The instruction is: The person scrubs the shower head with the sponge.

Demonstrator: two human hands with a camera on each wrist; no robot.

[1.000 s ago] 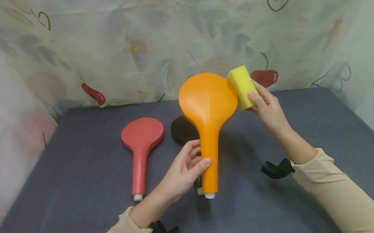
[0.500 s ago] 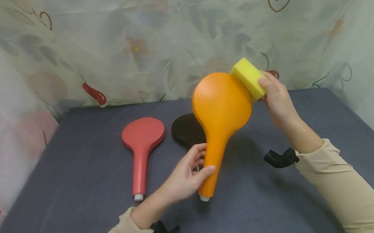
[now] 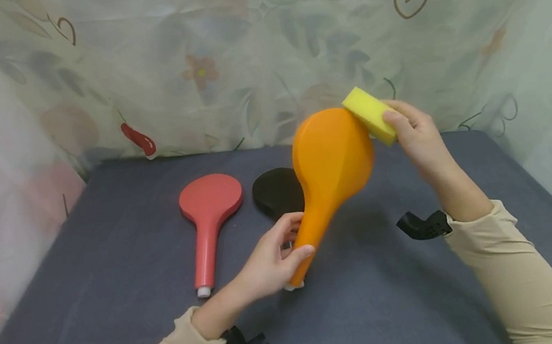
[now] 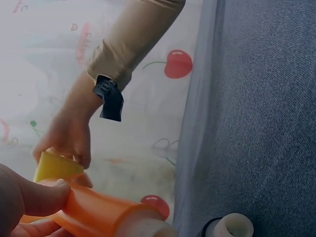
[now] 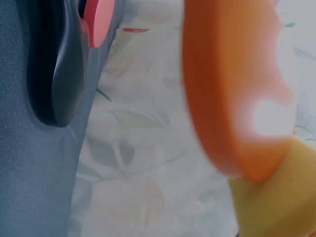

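My left hand grips the handle of an orange handheld shower head, lifted off the table and leaning right, its round head up. In the left wrist view the thumb lies along the orange handle, close to its white hollow end. My right hand pinches a yellow sponge against the upper right rim of that head. The right wrist view shows the sponge touching the orange edge; the right fingers are mostly out of that view.
A red shower head lies on the dark cloth-covered table at left. Behind the orange one lies a black shower head, partly hidden. Patterned curtains surround the table at the back and sides.
The orange shower head has tilted to the right and turned slightly. My right hand has moved right and up with the sponge, which now slants over the upper right rim.
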